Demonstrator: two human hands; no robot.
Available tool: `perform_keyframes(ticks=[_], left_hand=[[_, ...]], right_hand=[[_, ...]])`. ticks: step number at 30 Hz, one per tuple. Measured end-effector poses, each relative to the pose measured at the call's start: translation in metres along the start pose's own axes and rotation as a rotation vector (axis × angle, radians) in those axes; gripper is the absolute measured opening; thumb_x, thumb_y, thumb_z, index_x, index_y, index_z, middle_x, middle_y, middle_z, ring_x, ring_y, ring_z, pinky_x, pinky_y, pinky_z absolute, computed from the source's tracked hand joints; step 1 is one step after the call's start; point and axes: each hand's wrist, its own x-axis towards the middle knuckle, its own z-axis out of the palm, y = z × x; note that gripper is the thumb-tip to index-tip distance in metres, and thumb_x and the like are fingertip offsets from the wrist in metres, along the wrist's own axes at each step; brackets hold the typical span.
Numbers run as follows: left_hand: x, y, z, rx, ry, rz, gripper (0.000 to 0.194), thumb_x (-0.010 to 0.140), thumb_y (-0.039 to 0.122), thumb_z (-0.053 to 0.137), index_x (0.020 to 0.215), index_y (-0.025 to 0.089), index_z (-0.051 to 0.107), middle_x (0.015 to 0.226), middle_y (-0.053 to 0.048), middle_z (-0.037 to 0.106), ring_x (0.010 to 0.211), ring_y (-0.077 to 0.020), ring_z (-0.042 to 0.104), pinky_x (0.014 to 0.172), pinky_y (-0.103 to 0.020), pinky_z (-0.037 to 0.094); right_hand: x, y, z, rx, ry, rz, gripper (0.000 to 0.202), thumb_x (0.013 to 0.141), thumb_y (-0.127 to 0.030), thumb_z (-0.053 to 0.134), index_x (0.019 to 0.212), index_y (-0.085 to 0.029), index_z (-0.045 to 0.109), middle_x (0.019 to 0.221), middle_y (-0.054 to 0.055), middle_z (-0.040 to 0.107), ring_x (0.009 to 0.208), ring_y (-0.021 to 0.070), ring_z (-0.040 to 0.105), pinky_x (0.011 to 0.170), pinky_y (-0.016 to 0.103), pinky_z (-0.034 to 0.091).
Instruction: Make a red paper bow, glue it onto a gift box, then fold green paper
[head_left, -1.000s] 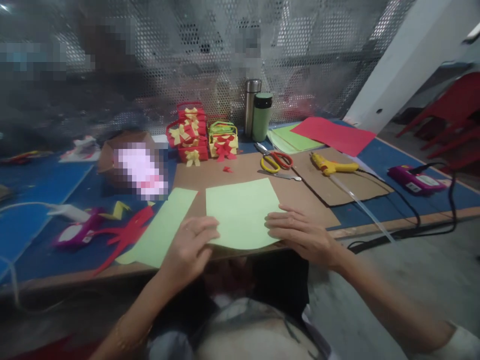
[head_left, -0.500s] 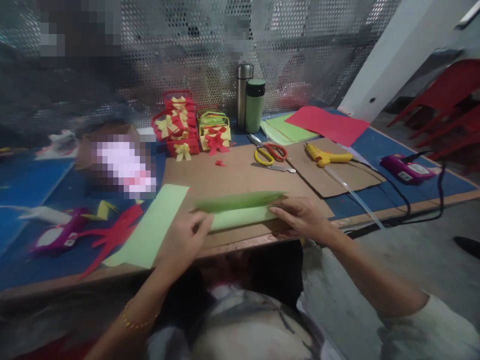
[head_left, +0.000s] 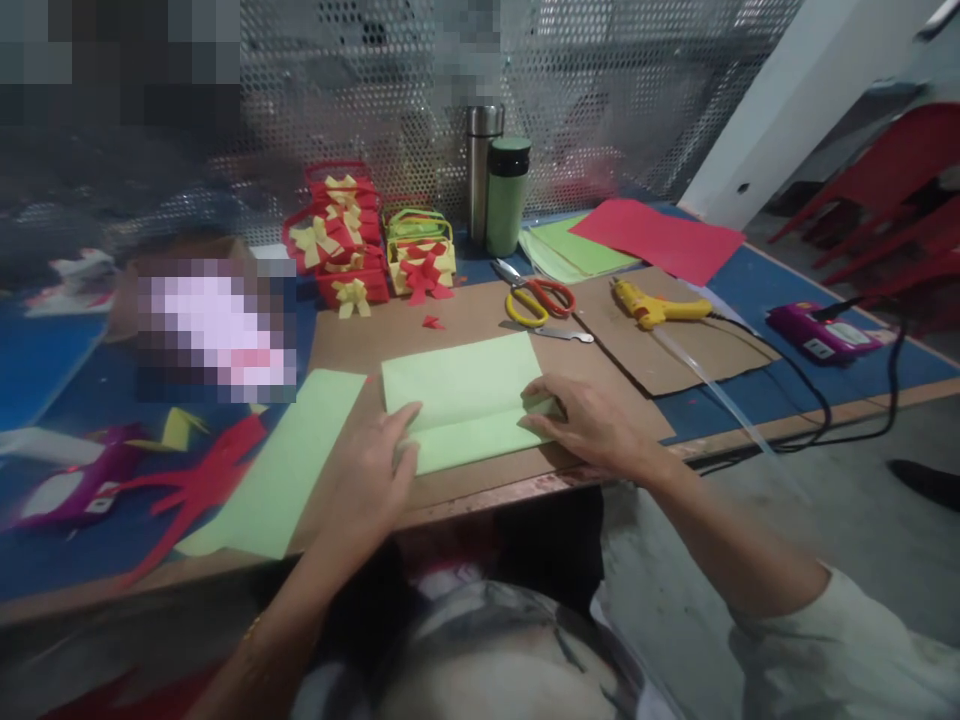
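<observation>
A light green sheet of paper (head_left: 465,378) with a crease across its lower part lies opened out on the brown cardboard in front of me. My left hand (head_left: 379,465) holds its left edge near the crease, thumb and forefinger on the paper. At the right edge, the curled fingers of my right hand (head_left: 589,425) grip the same sheet. Beside my left forearm lies a second light green strip of paper (head_left: 300,460). Just beyond the sheet are scissors (head_left: 536,300) with yellow and orange handles and a flat metal blade (head_left: 562,335).
Red paper baskets (head_left: 349,240) with yellow bows and yellow baskets (head_left: 420,255) stand at the back. Two flasks (head_left: 507,200) are beside them. A yellow glue gun (head_left: 660,305) rests on cardboard at right. Red paper cutouts (head_left: 210,475) and a purple device (head_left: 82,485) lie left.
The green sheet's far part, raised and folded toward me before, now lies flatter and spread away from me. Both hands stay at its side edges. The view has shifted slightly.
</observation>
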Motion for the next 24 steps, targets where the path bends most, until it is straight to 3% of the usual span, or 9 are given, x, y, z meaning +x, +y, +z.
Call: perform_keyframes(ticks=[8,12,19,24], left_hand=[[0.003,0.002,-0.005,-0.004,-0.049,-0.037,0.05,0.097,0.037,0.045,0.14,0.014,0.057,0.107,-0.011,0.075,0.101,-0.0292,0.071,0.091,-0.043,0.057],[0.003,-0.003,-0.003,-0.005,-0.054,-0.051,0.051,0.097,0.038,0.045,0.14,0.014,0.058,0.106,-0.01,0.075,0.094,-0.0277,0.072,0.086,-0.041,0.058],[0.001,-0.021,0.004,0.001,-0.009,0.022,0.049,0.097,0.041,0.049,0.141,0.021,0.056,0.09,-0.005,0.074,0.078,-0.0235,0.07,0.077,-0.036,0.056],[-0.002,-0.011,0.009,-0.014,0.053,-0.047,0.047,0.097,0.041,0.046,0.138,0.022,0.057,0.084,-0.002,0.069,0.07,-0.0208,0.064,0.075,-0.035,0.053]], right_hand=[[-0.014,-0.002,0.005,-0.023,0.113,0.103,0.025,0.095,-0.036,0.058,0.115,-0.021,0.057,0.078,0.001,0.064,0.067,0.0186,0.06,0.063,0.03,0.042],[-0.02,0.0,0.007,0.062,0.177,0.148,0.018,0.095,-0.033,0.057,0.109,-0.022,0.056,0.079,0.0,0.063,0.064,0.0167,0.058,0.06,0.029,0.042],[-0.021,-0.001,0.009,0.075,0.211,0.24,0.027,0.092,-0.031,0.062,0.116,-0.023,0.055,0.073,-0.002,0.063,0.064,0.0172,0.06,0.057,0.029,0.043],[-0.019,-0.002,0.008,0.057,0.201,0.249,0.028,0.091,-0.031,0.064,0.116,-0.025,0.055,0.074,-0.002,0.065,0.065,0.0181,0.062,0.06,0.031,0.046]])
